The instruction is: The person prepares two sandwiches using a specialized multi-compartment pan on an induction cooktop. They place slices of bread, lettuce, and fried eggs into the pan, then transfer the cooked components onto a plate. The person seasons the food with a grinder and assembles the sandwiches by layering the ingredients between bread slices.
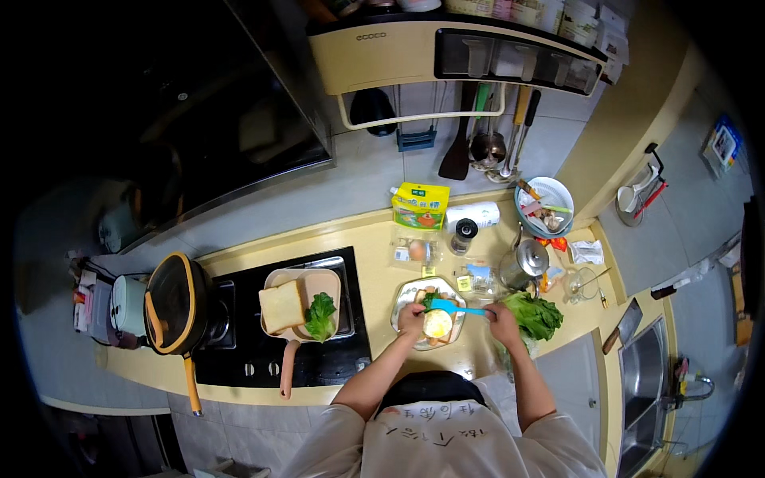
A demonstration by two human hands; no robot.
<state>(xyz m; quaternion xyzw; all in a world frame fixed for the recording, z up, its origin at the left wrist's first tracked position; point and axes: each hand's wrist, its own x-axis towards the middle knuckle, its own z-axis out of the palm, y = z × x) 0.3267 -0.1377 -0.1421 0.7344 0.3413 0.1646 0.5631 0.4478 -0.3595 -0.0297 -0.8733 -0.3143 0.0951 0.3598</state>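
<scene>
My right hand (504,324) is closed around the handle of a blue spatula (459,308), which reaches left over the patterned plate (408,291). A round fried egg (437,324) lies on the plate just below the spatula's head. Green leaf (428,299) and pale pieces of food show around it. My left hand (411,319) is at the plate's left side, its fingers close to the egg and the leaf. Whether those fingers pinch any food cannot be made out. Beside my right hand lies a bunch of lettuce (535,315).
On the black stove (239,373), a pink-handled pan (340,281) holds a bread slice (282,306) and a lettuce leaf (321,316). A lidded wok (173,299) stands farther left. Behind the plate are a pepper grinder (463,237) and a metal pot (526,263). A cleaver (627,319) lies by the sink (642,370).
</scene>
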